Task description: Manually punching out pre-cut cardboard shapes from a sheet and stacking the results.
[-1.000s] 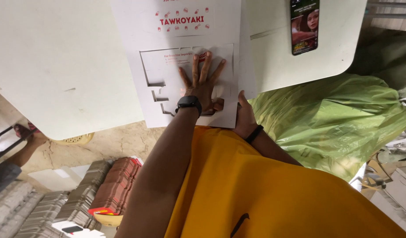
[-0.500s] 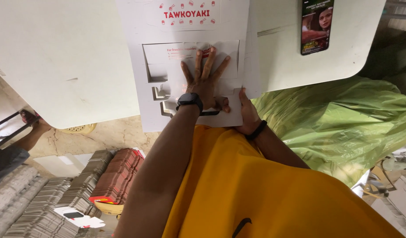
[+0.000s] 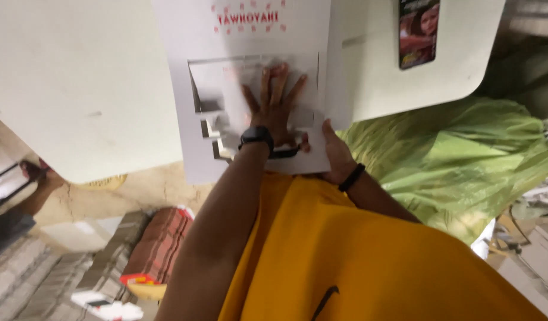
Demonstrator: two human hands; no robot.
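Pressing flat with spread fingers, the left hand [image 3: 274, 110] lay on a white die-cut cardboard sheet [image 3: 250, 41] atop the white bench [image 3: 77, 89]; the right hand [image 3: 336, 156] gripped the sheet's near edge.

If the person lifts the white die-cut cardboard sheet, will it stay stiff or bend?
The cardboard sheet looks thin and flat, so probably light. Its cut-out window may let it flex there. The left hand presses it flat and the right hand grips its edge, suggesting it shifts easily on the smooth table.
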